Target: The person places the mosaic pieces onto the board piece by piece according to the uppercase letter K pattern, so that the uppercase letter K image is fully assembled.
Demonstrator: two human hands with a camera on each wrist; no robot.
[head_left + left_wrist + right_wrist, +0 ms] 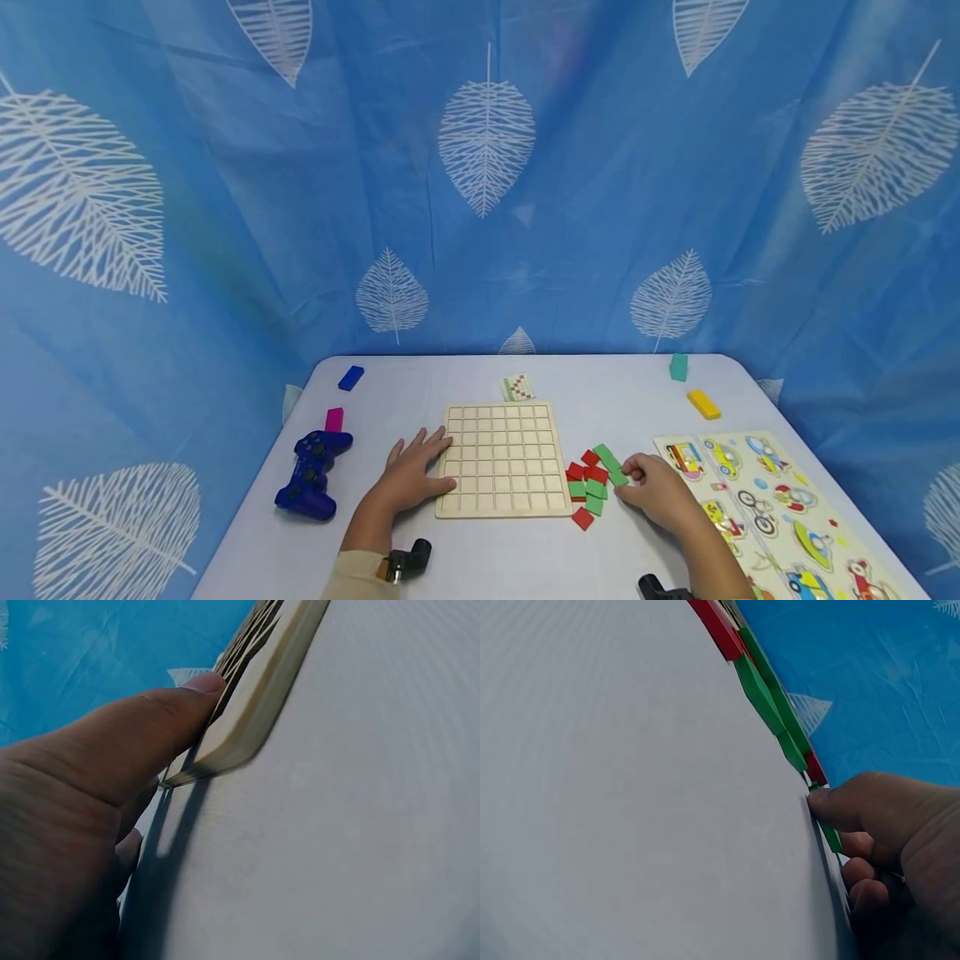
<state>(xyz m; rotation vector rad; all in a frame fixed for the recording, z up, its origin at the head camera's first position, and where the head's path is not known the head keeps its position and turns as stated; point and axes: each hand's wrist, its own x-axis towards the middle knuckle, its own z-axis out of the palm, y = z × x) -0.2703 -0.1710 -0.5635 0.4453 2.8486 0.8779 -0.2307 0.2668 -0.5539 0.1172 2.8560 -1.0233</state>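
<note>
A square wooden grid board point(498, 460) lies in the middle of the table. My left hand point(411, 473) rests at its left side with fingers spread, the thumb over the rim and a fingertip near the upper left edge. In the left wrist view, the thumb point(165, 712) lies on top of the board's edge. To the right of the board is a loose pile of red tiles point(582, 518) and green tiles point(594, 505). At the pile's right side my right hand point(663, 493) pinches a green tile point(831, 838) between thumb and curled forefinger.
A small pattern card point(517, 387) lies behind the board. At left are a blue game controller point(307, 479), a pink block point(334, 419) and a blue block point(351, 378). At right are a teal block point(678, 367), a yellow block point(703, 404) and a picture puzzle board point(776, 492).
</note>
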